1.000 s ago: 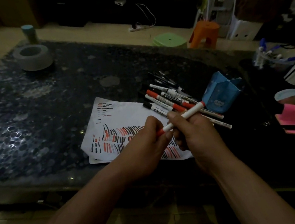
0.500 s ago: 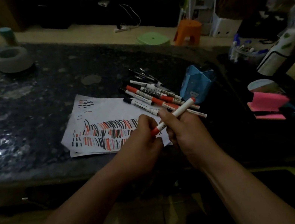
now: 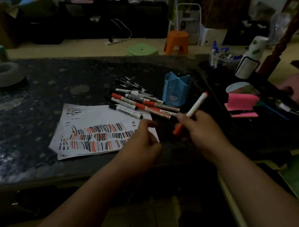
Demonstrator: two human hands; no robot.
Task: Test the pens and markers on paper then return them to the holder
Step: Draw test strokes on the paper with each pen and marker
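Note:
My right hand [image 3: 201,128] grips a white marker [image 3: 196,106] with a red cap at its lower end, tilted up to the right above the table's front edge. My left hand [image 3: 146,144] hovers apart from the marker, over the right edge of the paper [image 3: 93,119], with its fingers loosely curled and nothing in them. The paper carries rows of red and black strokes. Several markers and pens [image 3: 139,103] lie in a pile between the paper and the blue holder [image 3: 177,90], which stands upright just beyond my right hand.
The dark patterned table [image 3: 23,107] carries a grey tape roll [image 3: 5,73] at far left, pink sticky notes [image 3: 242,103], a white bottle [image 3: 249,59] and a cup of blue pens [image 3: 218,57] at right. An orange stool [image 3: 177,41] stands on the floor behind.
My left hand has let go of the marker's capped end and drawn away to the left. My right hand has carried the marker to the right, toward the holder.

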